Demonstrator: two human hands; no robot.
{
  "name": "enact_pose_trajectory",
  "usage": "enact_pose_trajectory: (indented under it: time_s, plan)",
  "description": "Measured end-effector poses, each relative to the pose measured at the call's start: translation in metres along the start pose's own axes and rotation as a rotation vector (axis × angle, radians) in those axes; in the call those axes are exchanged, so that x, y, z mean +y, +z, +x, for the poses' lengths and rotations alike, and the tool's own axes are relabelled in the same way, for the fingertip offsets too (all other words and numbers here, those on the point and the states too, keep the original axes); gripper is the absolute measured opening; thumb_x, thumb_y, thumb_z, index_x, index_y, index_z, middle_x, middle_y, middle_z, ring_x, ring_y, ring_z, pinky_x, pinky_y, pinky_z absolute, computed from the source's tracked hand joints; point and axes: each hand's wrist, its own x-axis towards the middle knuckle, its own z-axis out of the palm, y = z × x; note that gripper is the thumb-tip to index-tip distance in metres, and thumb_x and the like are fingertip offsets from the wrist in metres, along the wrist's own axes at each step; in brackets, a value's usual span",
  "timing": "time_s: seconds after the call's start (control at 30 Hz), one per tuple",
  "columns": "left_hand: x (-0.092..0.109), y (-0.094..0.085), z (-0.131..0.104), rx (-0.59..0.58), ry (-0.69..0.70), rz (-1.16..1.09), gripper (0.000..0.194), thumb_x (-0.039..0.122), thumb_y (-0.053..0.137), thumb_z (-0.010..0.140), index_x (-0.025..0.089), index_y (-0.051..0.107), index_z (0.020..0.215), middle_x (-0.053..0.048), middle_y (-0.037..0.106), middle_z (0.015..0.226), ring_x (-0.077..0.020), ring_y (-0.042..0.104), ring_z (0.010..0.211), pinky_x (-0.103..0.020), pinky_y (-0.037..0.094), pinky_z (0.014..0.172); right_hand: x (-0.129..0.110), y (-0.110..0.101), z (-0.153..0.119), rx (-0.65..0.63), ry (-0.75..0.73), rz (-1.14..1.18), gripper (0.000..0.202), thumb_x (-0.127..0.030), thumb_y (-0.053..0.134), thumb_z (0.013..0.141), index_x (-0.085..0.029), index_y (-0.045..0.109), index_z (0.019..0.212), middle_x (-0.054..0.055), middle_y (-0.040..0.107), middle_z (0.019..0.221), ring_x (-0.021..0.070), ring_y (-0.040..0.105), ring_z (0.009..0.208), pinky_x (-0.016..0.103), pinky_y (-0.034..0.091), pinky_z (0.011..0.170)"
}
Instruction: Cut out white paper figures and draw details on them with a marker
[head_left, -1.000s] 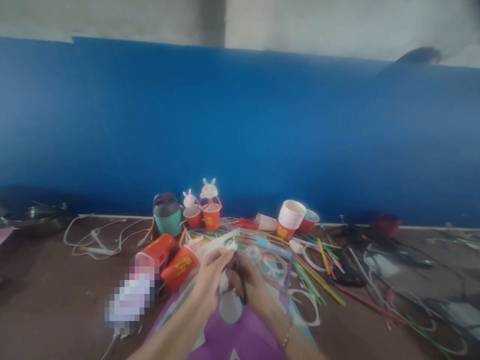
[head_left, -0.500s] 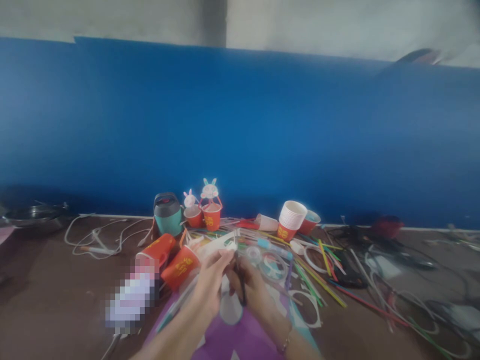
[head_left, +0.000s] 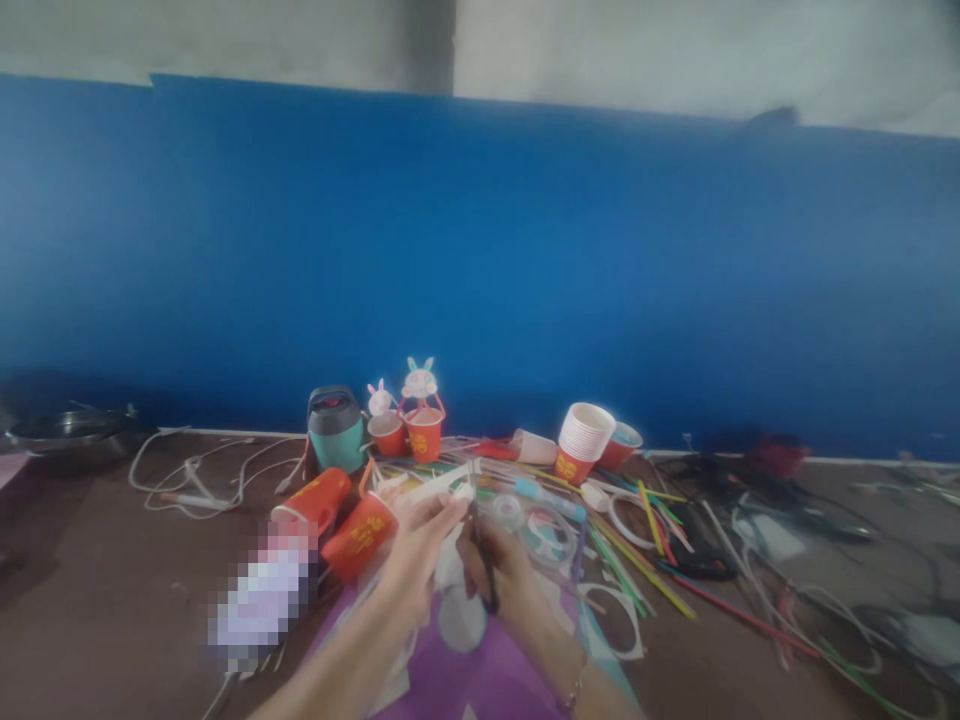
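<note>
Perhaps a craft workspace: paper cups (head_left: 586, 440), colored strips (head_left: 637, 560).

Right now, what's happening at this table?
The left hand holds a piece of white paper, and the right hand holds dark-handled scissors at its edge. Paper cups, including a tall stack, and coloured sticks lie around. Whether the blades are cutting is too blurred to tell.

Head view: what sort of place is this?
Probably a handicraft workspace, at a brown table. Signs of it are the stack of paper cups, the rabbit-faced figure on a red cup, and the scissors in the right hand.
</note>
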Motion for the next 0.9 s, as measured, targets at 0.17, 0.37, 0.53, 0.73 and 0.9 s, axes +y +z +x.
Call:
enact_pose_trajectory:
  time_s: [0.17, 0.37, 0.53, 0.73, 0.9]
  plan:
    - [0.001, -0.006, 0.008, -0.065, 0.007, 0.048, 0.026, 0.036, 0.074, 0.068, 0.017, 0.058, 0.065, 0.001, 0.058, 0.062, -0.0119, 0.053, 0.06, -0.022, 0.042, 0.056, -0.002, 0.0, 0.001, 0.014, 0.059, 0.0, 0.04, -0.054, 0.065, 0.07, -0.021, 0.044, 0.063, -0.009, 0.038, 0.043, 0.0056, 0.035, 0.037, 0.018, 0.033, 0.035]
    - [0.004, -0.018, 0.017, -0.138, 0.064, 0.158, 0.024, 0.035, 0.073, 0.072, 0.015, 0.061, 0.066, 0.0, 0.061, 0.066, -0.011, 0.052, 0.063, -0.022, 0.039, 0.061, 0.005, -0.004, 0.001, -0.04, 0.082, -0.02, 0.037, -0.051, 0.064, 0.074, -0.019, 0.047, 0.067, -0.009, 0.041, 0.043, 0.0052, 0.036, 0.035, 0.017, 0.031, 0.035]
    - [0.008, -0.022, 0.021, -0.145, 0.045, 0.205, 0.024, 0.036, 0.074, 0.07, 0.015, 0.063, 0.068, -0.002, 0.063, 0.068, -0.0131, 0.054, 0.065, -0.024, 0.039, 0.063, 0.007, -0.006, 0.0, -0.064, 0.083, -0.024, 0.034, -0.049, 0.062, 0.076, -0.019, 0.047, 0.067, -0.009, 0.042, 0.042, 0.0058, 0.038, 0.033, 0.017, 0.031, 0.035]
    - [0.016, -0.029, 0.026, -0.202, 0.056, 0.258, 0.025, 0.037, 0.075, 0.067, 0.014, 0.065, 0.067, -0.002, 0.063, 0.066, -0.0137, 0.054, 0.066, -0.024, 0.039, 0.064, 0.004, -0.005, -0.001, -0.093, 0.085, -0.004, 0.034, -0.047, 0.062, 0.077, -0.019, 0.047, 0.064, -0.01, 0.04, 0.041, 0.0049, 0.036, 0.032, 0.017, 0.029, 0.034]
    - [0.014, -0.029, 0.026, -0.204, 0.044, 0.266, 0.025, 0.038, 0.074, 0.068, 0.015, 0.064, 0.069, -0.002, 0.062, 0.069, -0.0139, 0.055, 0.068, -0.024, 0.039, 0.064, 0.011, -0.003, 0.0, -0.068, 0.093, 0.0, 0.034, -0.046, 0.063, 0.077, -0.02, 0.047, 0.065, -0.01, 0.039, 0.041, 0.0048, 0.036, 0.032, 0.016, 0.029, 0.033]
